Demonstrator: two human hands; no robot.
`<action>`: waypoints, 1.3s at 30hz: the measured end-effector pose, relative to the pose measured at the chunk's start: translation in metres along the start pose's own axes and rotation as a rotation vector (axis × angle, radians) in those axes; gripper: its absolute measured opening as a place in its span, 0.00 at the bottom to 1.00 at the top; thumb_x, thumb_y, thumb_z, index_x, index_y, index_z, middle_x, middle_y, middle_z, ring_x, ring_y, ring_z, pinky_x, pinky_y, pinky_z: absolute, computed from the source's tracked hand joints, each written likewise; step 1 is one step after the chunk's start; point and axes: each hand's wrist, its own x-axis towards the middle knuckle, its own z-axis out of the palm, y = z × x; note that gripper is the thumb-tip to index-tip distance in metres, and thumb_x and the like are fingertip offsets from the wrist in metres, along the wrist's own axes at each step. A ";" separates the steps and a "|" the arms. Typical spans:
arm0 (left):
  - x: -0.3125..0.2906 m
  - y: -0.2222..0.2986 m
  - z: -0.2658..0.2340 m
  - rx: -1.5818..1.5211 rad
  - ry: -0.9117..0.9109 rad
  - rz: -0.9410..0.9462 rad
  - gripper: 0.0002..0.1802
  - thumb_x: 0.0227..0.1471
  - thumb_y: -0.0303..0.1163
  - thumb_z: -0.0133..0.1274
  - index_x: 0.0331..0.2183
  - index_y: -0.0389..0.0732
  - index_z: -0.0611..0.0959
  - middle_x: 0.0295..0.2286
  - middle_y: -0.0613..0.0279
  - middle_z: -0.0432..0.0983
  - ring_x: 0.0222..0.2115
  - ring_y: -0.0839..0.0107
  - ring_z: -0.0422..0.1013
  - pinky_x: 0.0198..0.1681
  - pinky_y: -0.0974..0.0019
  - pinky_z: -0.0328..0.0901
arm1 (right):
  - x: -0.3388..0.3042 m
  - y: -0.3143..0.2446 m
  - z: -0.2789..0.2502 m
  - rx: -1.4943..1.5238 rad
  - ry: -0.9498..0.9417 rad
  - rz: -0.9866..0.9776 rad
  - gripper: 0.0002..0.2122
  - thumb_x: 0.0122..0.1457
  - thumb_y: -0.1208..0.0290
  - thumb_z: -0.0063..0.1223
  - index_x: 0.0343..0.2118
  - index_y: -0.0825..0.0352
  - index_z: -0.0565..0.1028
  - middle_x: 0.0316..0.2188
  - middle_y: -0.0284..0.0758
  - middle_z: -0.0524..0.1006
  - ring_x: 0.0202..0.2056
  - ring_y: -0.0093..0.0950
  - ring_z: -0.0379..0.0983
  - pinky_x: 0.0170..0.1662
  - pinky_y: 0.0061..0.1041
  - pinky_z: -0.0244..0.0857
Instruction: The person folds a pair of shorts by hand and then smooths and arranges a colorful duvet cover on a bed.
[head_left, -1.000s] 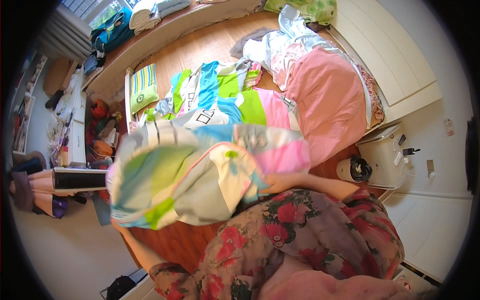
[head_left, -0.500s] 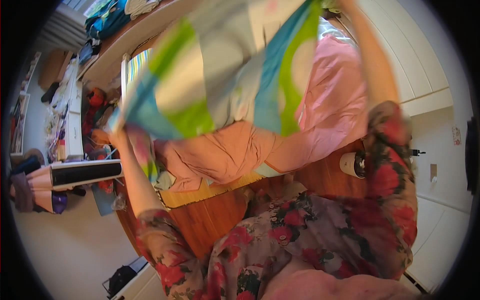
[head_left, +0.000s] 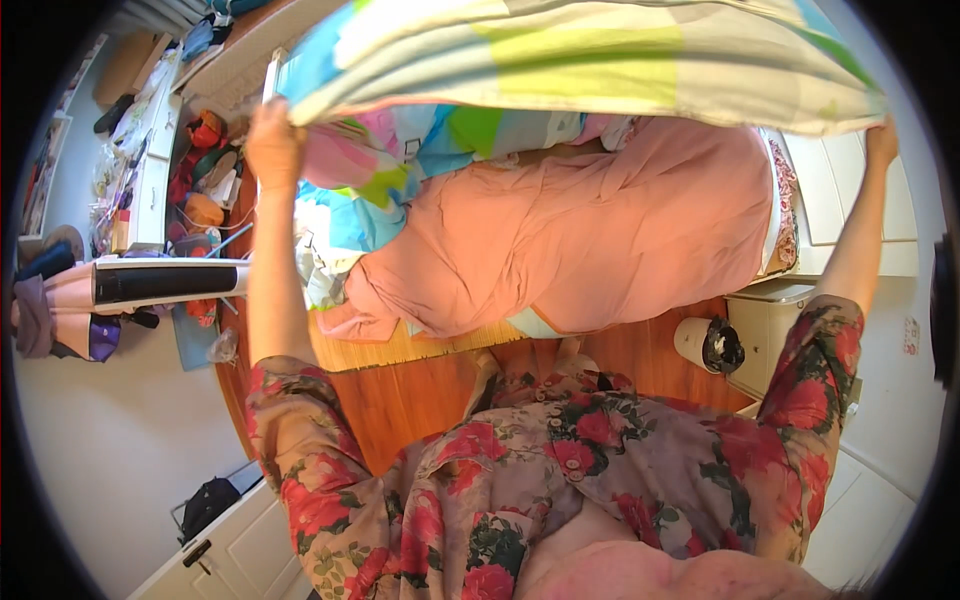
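A multicoloured cloth (head_left: 580, 65), like a bed cover in green, cream, grey and blue, is stretched wide in the air between my two hands. My left hand (head_left: 274, 145) is closed on its near left corner, and my right hand (head_left: 882, 140) grips its near right corner. Beneath it a pink quilt (head_left: 570, 235) lies rumpled on the bed. At the left, part of the same patterned fabric (head_left: 365, 205) rests in folds on the bed, beside the quilt. The far side of the bed is hidden behind the raised cloth.
A woven mat (head_left: 420, 352) shows along the bed's near edge. On the wooden floor (head_left: 400, 410) at the right stands a white bin (head_left: 692, 342) with a black liner, next to a pale cabinet (head_left: 765, 330). Cluttered shelves (head_left: 150, 200) and a black-fronted white unit (head_left: 165, 283) are at the left.
My right hand has come down and out to the right, and my left hand has risen. The cloth has swung from a slanted hang to a broad spread, uncovering more of the pink quilt.
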 end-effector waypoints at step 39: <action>-0.177 0.100 0.108 -0.140 0.010 -0.340 0.03 0.42 0.34 0.48 0.22 0.52 0.77 0.24 0.67 0.72 0.32 0.66 0.68 0.38 0.55 0.57 | -0.301 -0.453 -0.158 1.307 -1.275 -0.143 0.14 0.58 0.75 0.41 0.47 0.71 0.70 0.31 0.29 0.74 0.27 0.17 0.68 0.30 0.17 0.63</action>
